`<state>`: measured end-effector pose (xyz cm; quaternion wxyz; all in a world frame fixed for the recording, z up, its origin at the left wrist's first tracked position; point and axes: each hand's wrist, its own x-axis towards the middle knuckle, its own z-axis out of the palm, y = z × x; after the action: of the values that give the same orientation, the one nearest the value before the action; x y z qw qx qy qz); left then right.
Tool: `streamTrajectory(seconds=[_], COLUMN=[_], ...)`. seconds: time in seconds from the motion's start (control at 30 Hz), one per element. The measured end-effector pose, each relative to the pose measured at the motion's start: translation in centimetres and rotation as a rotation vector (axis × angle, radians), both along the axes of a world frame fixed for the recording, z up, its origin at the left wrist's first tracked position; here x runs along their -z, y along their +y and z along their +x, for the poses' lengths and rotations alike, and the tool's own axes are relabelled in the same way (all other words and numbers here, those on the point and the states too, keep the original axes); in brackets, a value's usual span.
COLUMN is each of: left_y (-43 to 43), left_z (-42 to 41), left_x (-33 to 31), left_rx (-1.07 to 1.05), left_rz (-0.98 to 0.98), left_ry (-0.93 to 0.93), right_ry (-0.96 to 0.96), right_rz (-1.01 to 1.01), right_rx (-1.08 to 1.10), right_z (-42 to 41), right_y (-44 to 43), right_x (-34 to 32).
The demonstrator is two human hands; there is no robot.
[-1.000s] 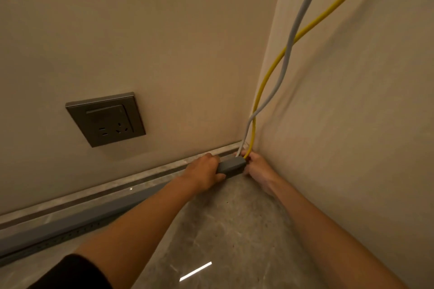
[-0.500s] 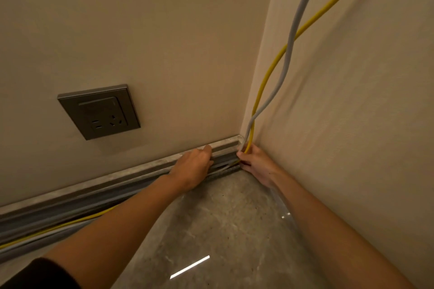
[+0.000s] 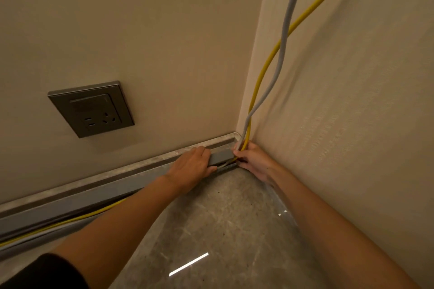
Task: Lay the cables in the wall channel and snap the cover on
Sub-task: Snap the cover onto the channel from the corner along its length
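A grey channel cover runs along the foot of the left wall toward the corner. My left hand rests on its right end, fingers over the top edge and thumb below. A yellow cable and a grey cable hang down the corner from above and bend into the channel. My right hand pinches both cables at the corner, just right of the cover's end. Further left the yellow cable shows under the cover's lower edge, with the grey cable beside it.
A dark grey wall socket sits on the left wall above the skirting. The right wall meets it at the corner. A polished grey stone floor lies below my arms.
The grey cover is again in front of the channel at the corner, under my left hand; half a second ago the open channel showed there. My right hand stays at the corner on the cables.
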<state>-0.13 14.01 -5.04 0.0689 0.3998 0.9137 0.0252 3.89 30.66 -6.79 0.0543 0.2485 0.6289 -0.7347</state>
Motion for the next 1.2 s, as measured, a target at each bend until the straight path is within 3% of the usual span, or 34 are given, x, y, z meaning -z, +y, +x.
streamTrajectory(seconds=[0.1, 0.27, 0.43, 0.87, 1.2], left_y=[0.3, 0.3, 0.2, -0.1, 0.8], left_z=[-0.3, -0.3, 0.0, 0.0, 0.1], left_x=[0.3, 0.0, -0.1, -1.0, -2.1], left_rx=[-0.004, 0.015, 0.001, -0.03, 0.105], left_rz=[-0.044, -0.037, -0.012, -0.053, -0.303], left_ry=[0.044, 0.009, -0.042, -0.068, 0.072], right_ry=[-0.034, -0.074, 0.002, 0.089, 0.098], right_rz=[0.105, 0.466, 0.647, 0.638, 0.681], right_rx=[-0.073, -0.292, -0.266, -0.207, -0.208], right_z=[-0.1, 0.3, 0.3, 0.9, 0.9], right_y=[0.4, 0.8, 0.4, 0.4, 0.3], right_x=[-0.3, 0.2, 0.3, -0.3, -0.2])
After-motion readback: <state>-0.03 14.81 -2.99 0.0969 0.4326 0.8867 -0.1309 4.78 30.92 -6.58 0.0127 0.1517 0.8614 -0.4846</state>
